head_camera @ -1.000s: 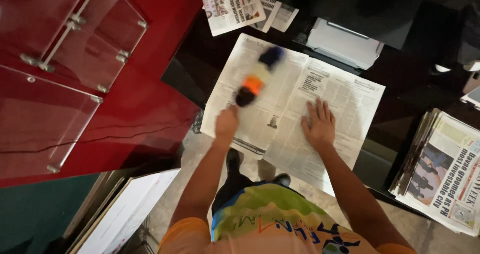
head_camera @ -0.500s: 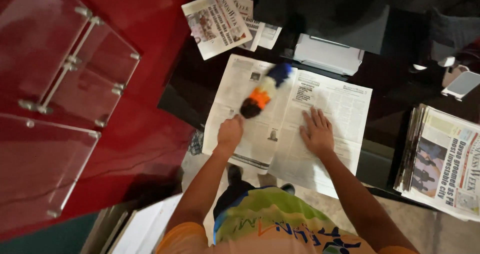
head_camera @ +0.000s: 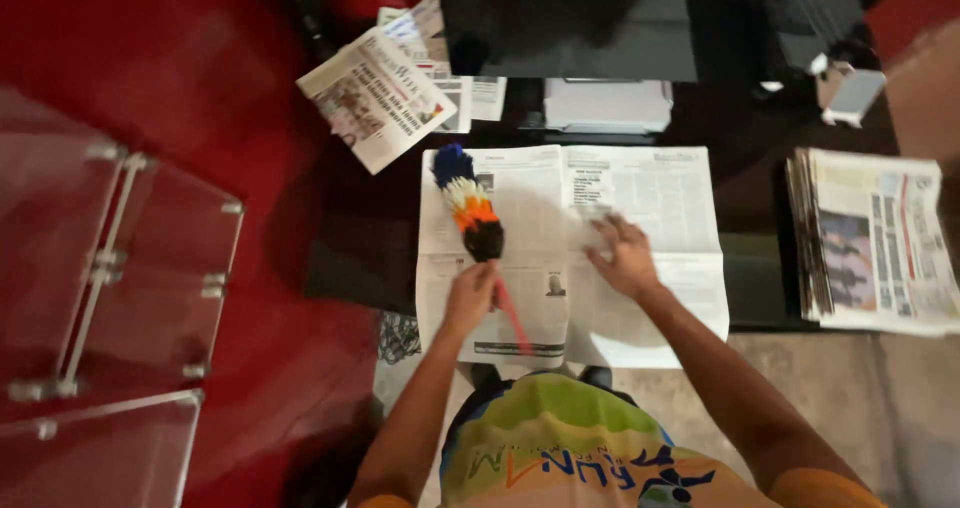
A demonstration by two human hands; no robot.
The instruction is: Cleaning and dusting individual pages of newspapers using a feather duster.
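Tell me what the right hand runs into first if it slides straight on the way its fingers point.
The right hand points up-left over the open newspaper; only that page lies ahead, then probably the grey box beyond its top edge.

You are standing in what looks like an office reception or waiting area rather than a home. The dark glossy surface (head_camera: 760, 198) in front of you carries reading matter laid out as for visitors: an open newspaper (head_camera: 640, 238) spread flat, a thick stack of newspapers (head_camera: 880, 238) at the right edge, and a folded paper (head_camera: 375, 98) with more sheets at the back left. Behind the open paper sits a grey office machine (head_camera: 607, 103), printer-like, under a dark screen (head_camera: 570, 23). To your left, clear acrylic display panels (head_camera: 110, 268) with metal fittings stand against a deep red wall or floor (head_camera: 200, 58).
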